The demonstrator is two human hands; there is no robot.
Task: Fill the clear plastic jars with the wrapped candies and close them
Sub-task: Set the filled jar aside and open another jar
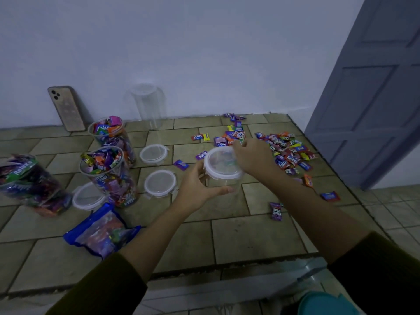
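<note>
Clock bearings are taken from the held jar, 12 = toward the wall.

- Held jar (225, 186): clear, upright on the tiled surface (254, 237), mid-frame. White-rimmed lid (221, 165) sits on its mouth; can't tell if it's latched. A few coloured bits show through the lid, the contents aren't readable.
- Left hand (200, 187): at 9, thumb and fingers curled round the jar wall just under the lid, gripping it.
- Right hand (250, 158): at 2, fingers curled over the lid's far-right rim, gripping the lid.
- Loose candy pile (288, 153): at 2–3, just beyond the right hand, spread toward the surface edge. Smaller scatter (231, 135) at 12. Single purple candy (276, 211) at 5.
- Spare lids flat on the tiles: one (160, 183) at 9, one (154, 154) at 10, one (87, 196) farther out at 9.
- Filled jars, open-topped and heaped: (109, 176) at 9, (111, 135) at 10. A third full one (29, 185) at far 9; can't tell its top.
- Empty clear jar (147, 105) at 11, by the wall.
- Blue candy bag (102, 233) at 8, lying flat.
- Phone (67, 109) at 10, leaning on the wall.
</note>
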